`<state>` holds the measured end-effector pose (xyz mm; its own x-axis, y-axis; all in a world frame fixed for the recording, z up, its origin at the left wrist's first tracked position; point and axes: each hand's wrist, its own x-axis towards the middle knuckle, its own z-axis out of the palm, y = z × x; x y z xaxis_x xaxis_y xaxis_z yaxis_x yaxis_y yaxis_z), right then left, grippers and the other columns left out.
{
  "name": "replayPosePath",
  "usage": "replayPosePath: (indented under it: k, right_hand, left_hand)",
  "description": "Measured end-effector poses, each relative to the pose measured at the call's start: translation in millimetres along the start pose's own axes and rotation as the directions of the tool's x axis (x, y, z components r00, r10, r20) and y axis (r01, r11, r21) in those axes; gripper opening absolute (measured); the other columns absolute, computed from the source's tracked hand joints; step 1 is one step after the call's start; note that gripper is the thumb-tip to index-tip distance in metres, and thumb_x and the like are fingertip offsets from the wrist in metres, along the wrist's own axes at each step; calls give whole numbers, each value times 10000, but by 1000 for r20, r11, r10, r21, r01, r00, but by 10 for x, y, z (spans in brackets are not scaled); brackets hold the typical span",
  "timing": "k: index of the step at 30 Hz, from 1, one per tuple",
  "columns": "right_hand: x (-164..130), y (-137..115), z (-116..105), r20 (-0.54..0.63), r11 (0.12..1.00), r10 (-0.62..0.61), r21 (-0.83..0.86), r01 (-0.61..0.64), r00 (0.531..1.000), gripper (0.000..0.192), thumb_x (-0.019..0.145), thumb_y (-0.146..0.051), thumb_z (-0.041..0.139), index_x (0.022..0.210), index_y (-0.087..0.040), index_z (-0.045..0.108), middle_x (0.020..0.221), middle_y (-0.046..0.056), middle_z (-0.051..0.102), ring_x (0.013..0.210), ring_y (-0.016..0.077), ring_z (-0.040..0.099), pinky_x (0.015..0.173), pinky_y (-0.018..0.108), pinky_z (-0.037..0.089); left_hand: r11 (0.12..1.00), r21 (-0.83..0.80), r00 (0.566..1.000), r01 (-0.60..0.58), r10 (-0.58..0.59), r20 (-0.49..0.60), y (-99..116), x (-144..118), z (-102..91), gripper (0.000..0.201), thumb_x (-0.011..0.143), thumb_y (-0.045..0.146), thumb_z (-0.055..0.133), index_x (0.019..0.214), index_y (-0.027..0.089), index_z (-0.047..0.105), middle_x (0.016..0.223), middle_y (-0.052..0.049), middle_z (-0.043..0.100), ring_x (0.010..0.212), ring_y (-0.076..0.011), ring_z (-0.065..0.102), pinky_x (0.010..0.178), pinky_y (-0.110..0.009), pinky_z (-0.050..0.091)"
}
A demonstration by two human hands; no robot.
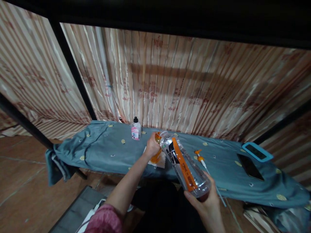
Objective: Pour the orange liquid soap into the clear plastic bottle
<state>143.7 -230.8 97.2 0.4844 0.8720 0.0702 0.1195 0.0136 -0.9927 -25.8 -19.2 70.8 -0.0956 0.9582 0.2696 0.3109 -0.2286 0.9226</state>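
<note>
My right hand [206, 197] is wrapped round the base of a large clear plastic bottle [182, 165] with an orange, black and silver label. This bottle is tilted, its mouth end up and to the left. My left hand [153, 145] closes round the neck of an amber bottle [156, 158], which stands over a white sheet [159, 163] on the cloth. The clear bottle's mouth is close against the amber bottle's top; whether liquid passes between them I cannot tell. To the right lies an orange pump head [199, 157] with a long pale tube.
A blue-grey patterned cloth [102, 152] covers the narrow bed. On it stand a small black-capped bottle [136, 129], a dark phone [250, 166] and a blue-framed object [258, 152]. Black posts [73, 71] and a striped curtain [165, 81] bound the back. A grey box [77, 208] sits below left.
</note>
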Motion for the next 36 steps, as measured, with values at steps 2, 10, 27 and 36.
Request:
replayPosePath:
  k: [2, 10, 27, 36]
  right_hand:
    - [8, 2, 1, -5, 1000, -8, -11, 8, 1000, 928, 564, -508, 862, 1341, -184, 471, 1311, 154, 634, 1162, 314, 648, 1033, 460, 490]
    - [101, 261, -86, -2, 995, -83, -60, 83, 997, 946, 553, -567, 911, 1332, -215, 505, 1258, 123, 700, 1114, 296, 698, 956, 427, 556]
    - [247, 415, -180, 122, 981, -151, -106, 164, 981, 932, 636, -554, 915, 1350, -160, 465, 1269, 217, 694, 1092, 301, 740, 937, 471, 604]
    - [335, 549, -243, 142, 969, -202, -116, 219, 969, 965, 613, -515, 942, 1374, -179, 451, 1269, 195, 713, 1083, 282, 754, 914, 427, 623]
  left_hand:
    - [1000, -7, 1000, -10, 10, -1, -8, -4, 2, 433, 737, 199, 814, 1135, 188, 643, 1096, -95, 801, 1036, -282, 764, 942, -392, 593]
    - [1000, -27, 1000, 1, -1, -3, 8, -9, 8, 452, 727, 176, 819, 1142, 194, 640, 1094, -85, 798, 1034, -268, 761, 953, -386, 591]
    - [1000, 12, 1000, 9, -9, 8, 46, -13, -22, 498, 695, 171, 847, 1146, 179, 634, 1114, -119, 793, 1050, -296, 761, 948, -392, 589]
    - [1000, 20, 1000, 10, -10, 6, 47, 0, -2, 478, 714, 179, 825, 1153, 183, 638, 1094, -98, 800, 1036, -281, 767, 930, -375, 597]
